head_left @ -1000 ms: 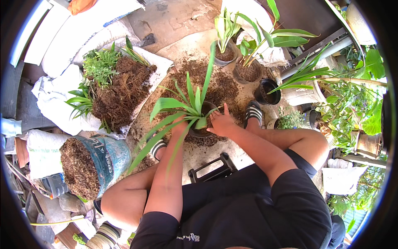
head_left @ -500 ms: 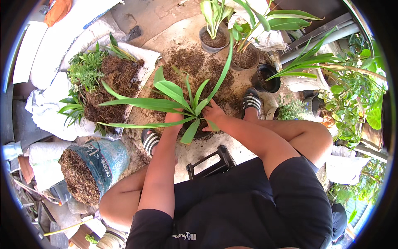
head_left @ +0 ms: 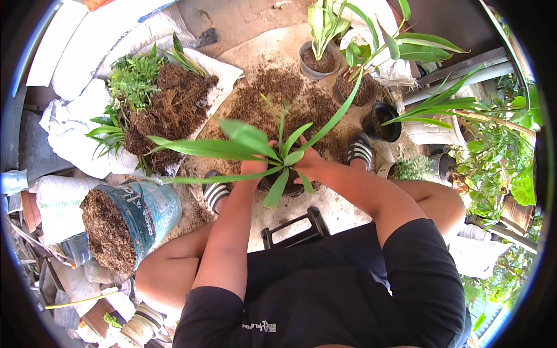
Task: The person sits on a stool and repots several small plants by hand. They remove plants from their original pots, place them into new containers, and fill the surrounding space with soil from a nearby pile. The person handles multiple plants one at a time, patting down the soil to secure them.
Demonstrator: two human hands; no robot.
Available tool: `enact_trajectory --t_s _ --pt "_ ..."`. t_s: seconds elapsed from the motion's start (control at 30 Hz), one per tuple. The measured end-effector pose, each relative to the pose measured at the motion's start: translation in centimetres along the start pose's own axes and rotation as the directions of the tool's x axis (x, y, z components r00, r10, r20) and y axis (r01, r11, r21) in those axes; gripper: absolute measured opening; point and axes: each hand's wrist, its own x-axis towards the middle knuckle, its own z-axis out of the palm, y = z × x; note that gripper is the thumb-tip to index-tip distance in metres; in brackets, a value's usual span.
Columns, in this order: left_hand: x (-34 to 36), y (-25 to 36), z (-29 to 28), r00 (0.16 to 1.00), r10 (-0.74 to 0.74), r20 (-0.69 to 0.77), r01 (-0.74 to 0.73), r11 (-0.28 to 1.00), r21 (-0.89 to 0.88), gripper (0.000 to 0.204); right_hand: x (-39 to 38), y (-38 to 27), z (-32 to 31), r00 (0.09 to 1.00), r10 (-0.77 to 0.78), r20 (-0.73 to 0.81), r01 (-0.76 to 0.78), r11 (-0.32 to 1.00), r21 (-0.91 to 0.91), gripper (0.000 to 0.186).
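A long-leaved green plant (head_left: 285, 158) stands in a dark pot (head_left: 292, 184) on the ground between my feet. Its strap-like leaves spread out and cover much of the pot. My left hand (head_left: 254, 166) reaches in at the left of the plant's base, its fingers mostly hidden under leaves. On the other side, my right hand (head_left: 308, 165) rests by the base at the pot's rim, fingers spread around the lower leaves. Loose dark soil (head_left: 278, 87) lies scattered just beyond the plant.
A tipped blue bucket (head_left: 154, 211) of brown potting mix lies left. Beyond it, uprooted plants with a root clump (head_left: 171, 110) rest on white sacking (head_left: 75, 136). Back right stand potted plants (head_left: 319, 61) and a black pot (head_left: 383, 123). A black stool (head_left: 296, 229) is before me.
The view has shifted, so most of the scene sits a little further right. A broad leaf is blurred with motion. Both hands stay at the plant's base.
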Motion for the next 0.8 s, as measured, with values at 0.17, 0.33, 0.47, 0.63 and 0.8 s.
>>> enact_trajectory --t_s 0.17,0.33,0.47,0.63,0.8 --pt "0.8 2.6 0.1 0.974 -0.082 0.213 0.074 0.996 0.044 0.028 3.2 0.4 7.5 0.980 0.041 -0.194 -0.118 0.908 -0.401 0.067" --pt "0.3 0.2 -0.2 0.984 -0.157 0.085 0.161 0.986 -0.043 0.027 2.0 0.2 3.4 0.979 -0.047 -0.198 -0.001 0.972 -0.235 0.057" --pt "1.0 1.6 0.0 0.971 -0.194 0.140 0.193 0.981 0.020 0.031 1.5 0.8 3.5 0.983 -0.018 -0.180 -0.011 0.987 -0.160 0.065" --pt "0.6 0.3 0.7 0.950 -0.211 0.229 0.246 0.960 -0.135 0.031 1.3 0.4 1.4 0.999 -0.004 0.053 0.006 0.999 -0.032 0.078" --pt "-0.3 -2.3 1.2 0.986 -0.036 0.162 0.049 0.996 -0.074 0.033 -1.1 -3.0 3.0 0.981 0.186 0.060 -0.194 0.966 0.172 0.087"
